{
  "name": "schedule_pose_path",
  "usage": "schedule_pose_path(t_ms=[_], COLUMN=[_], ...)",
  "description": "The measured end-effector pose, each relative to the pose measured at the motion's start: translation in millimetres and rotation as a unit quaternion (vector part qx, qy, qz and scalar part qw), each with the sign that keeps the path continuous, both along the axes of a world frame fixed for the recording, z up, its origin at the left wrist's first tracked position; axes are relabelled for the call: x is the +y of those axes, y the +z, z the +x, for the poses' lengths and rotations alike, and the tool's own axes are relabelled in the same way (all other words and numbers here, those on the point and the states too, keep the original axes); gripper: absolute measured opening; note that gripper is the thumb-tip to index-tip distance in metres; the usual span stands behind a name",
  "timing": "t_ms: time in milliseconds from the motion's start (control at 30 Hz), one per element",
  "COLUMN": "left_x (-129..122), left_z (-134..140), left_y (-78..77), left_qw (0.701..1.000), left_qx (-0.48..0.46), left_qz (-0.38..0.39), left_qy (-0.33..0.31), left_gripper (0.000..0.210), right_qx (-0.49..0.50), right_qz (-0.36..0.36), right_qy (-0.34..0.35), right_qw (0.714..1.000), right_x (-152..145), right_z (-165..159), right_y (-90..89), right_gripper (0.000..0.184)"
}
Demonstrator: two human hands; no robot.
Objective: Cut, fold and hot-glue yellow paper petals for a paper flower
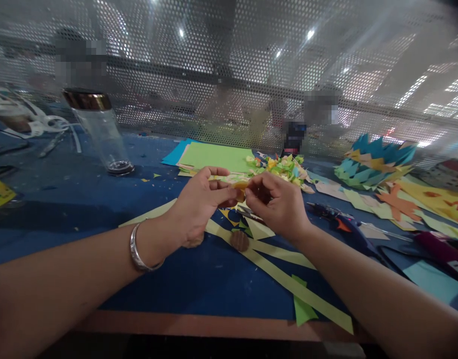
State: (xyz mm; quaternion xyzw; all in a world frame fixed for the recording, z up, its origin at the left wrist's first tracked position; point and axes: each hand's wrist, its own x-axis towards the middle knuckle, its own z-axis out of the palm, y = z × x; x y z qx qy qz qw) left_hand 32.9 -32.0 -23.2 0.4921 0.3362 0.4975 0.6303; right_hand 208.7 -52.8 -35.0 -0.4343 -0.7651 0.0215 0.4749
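Note:
A small yellow-orange paper piece is pinched between both hands above the middle of the table. My left hand, with a silver bangle at the wrist, closes its thumb and forefinger on the left end. From the other side my right hand grips it with closed fingertips. Below the hands, scissors lie partly hidden among yellow paper scraps. Pale yellow paper strips cross the table under a round brown disc. A green paper scrap lies near the front edge.
Green and blue paper sheets lie at the back, beside a pile of paper cuttings. A glass bottle stands back left. On the right are a glue gun, a purple tool and a zigzag paper crown. Perforated metal panels form the back.

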Motion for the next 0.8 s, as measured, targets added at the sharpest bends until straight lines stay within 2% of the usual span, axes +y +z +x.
schedule_pose_path(t_ms=[167,367,600,800], left_x=[0,4,14,12], left_z=[2,-2,-11,-16], left_y=[-3.1,-4.5,-4.7,2.8], left_qw=[1.000,0.994,0.963,0.915], left_qx=[-0.011,0.041,0.123,0.213], left_qz=[0.003,0.100,0.242,0.342], left_qy=[0.017,0.022,-0.008,-0.029], left_gripper=[0.041,0.036,0.033,0.012], right_qx=[-0.040,-0.075,-0.053,0.035], right_qz=[0.038,0.058,0.014,-0.092], right_qy=[-0.008,0.009,0.026,0.020], right_qw=[0.998,0.996,0.998,0.995], right_x=[-3,-3,-5,-1], right_z=[-1,1,1,4], right_y=[3.8,3.7,7.0,8.8], right_gripper=[0.006,0.003,0.017,0.025])
